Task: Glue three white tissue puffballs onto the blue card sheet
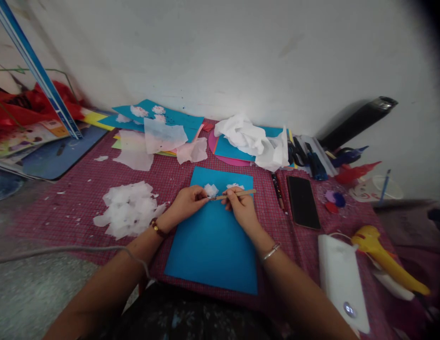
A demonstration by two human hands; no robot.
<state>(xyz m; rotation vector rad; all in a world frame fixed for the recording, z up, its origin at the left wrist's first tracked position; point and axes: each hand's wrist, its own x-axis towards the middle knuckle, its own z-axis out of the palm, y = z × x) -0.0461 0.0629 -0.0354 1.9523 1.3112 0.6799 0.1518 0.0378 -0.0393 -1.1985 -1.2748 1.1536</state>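
A blue sheet of paper (212, 245) lies in front of me. Near its top edge sit two white tufts of thin paper, a left tuft (211, 190) and a right tuft (234, 186). My right hand (244, 210) is closed around a thin light-brown stick (247, 192), held almost level over the sheet. At the stick's left tip, just below the left tuft, the fingers of my left hand (186, 203) are pinched together. What they grip is too small to make out. Left of the sheet is a pile of white tissue-paper pieces (129, 210).
Crumpled white tissue (244, 134) and blue sheets with pinkish tufts (177, 120) lie along the wall. To the right are a dark pen (277, 191), a phone (304, 202), scissors (297, 153), a white power bank (342, 278) and a yellow glue gun (386, 259). A cable (81, 248) crosses at left.
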